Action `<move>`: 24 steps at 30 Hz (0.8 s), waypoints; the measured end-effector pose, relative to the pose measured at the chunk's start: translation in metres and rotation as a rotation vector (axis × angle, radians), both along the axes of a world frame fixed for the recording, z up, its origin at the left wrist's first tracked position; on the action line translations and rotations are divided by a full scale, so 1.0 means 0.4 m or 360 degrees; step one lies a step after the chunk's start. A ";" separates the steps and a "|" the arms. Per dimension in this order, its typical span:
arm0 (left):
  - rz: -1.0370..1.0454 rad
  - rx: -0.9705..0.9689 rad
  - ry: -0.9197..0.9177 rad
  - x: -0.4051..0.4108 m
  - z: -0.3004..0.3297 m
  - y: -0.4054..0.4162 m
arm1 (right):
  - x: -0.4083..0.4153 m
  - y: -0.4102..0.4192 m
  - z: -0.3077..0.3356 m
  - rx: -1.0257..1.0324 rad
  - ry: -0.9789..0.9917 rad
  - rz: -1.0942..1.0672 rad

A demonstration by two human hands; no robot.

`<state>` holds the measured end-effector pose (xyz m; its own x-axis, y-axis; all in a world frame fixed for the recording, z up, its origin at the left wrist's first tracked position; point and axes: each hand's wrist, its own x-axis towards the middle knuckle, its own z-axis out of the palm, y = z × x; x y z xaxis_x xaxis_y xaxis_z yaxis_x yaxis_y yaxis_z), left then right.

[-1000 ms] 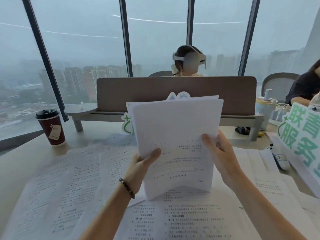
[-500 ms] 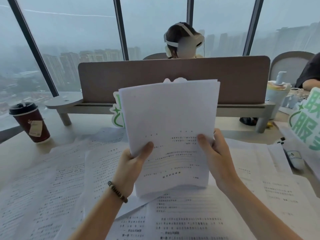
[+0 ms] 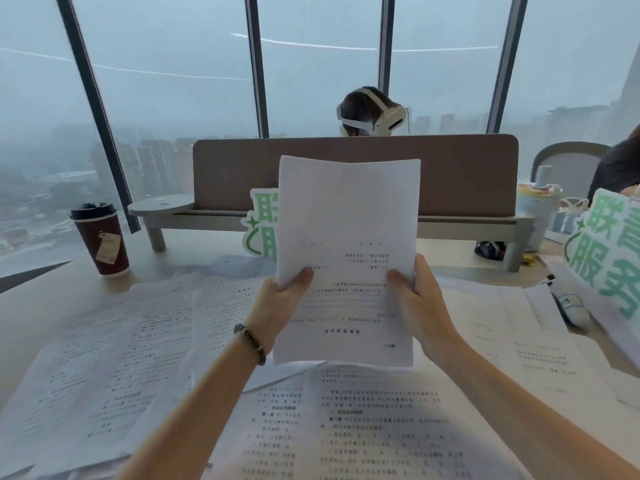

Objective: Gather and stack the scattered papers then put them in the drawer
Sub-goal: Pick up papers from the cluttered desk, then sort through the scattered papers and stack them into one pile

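Fingers of the left hand (image 3: 280,303) and right hand (image 3: 420,303) are curled round the side edges of a stack (image 3: 348,261), thumbs pressed on its printed face. The stack is held upright above the desk (image 3: 38,306), its long axis vertical, its lower edge just over the loose sheets (image 3: 363,427) spread below and to both sides. The sheets at the left lie nearer the left hand. No drawer is seen. A lidded cup (image 3: 100,237) stands well to the left; its contents cannot be told.

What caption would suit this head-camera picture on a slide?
Both hands, left hand and right hand, hold a stack of papers upright above loose sheets spread over the desk.
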<state>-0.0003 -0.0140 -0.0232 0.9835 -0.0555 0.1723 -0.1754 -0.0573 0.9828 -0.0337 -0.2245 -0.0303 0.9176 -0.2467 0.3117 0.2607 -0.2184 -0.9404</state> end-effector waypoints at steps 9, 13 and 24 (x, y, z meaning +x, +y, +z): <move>0.0065 0.0144 0.0167 -0.041 0.015 0.082 | -0.023 0.001 0.041 -0.0325 0.0454 0.0298; 0.0084 0.0113 0.0404 -0.040 -0.017 0.120 | -0.041 -0.055 0.023 -0.1476 0.0830 0.0034; 0.0005 0.0553 0.0505 -0.064 -0.101 0.083 | -0.126 -0.133 -0.117 -0.1935 0.1041 -0.0403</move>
<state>-0.0257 0.0193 -0.0636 0.9848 -0.0536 -0.1650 0.1312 -0.3925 0.9103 -0.0839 -0.2777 -0.0773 0.9496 -0.3132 -0.0136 -0.3134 -0.9473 -0.0659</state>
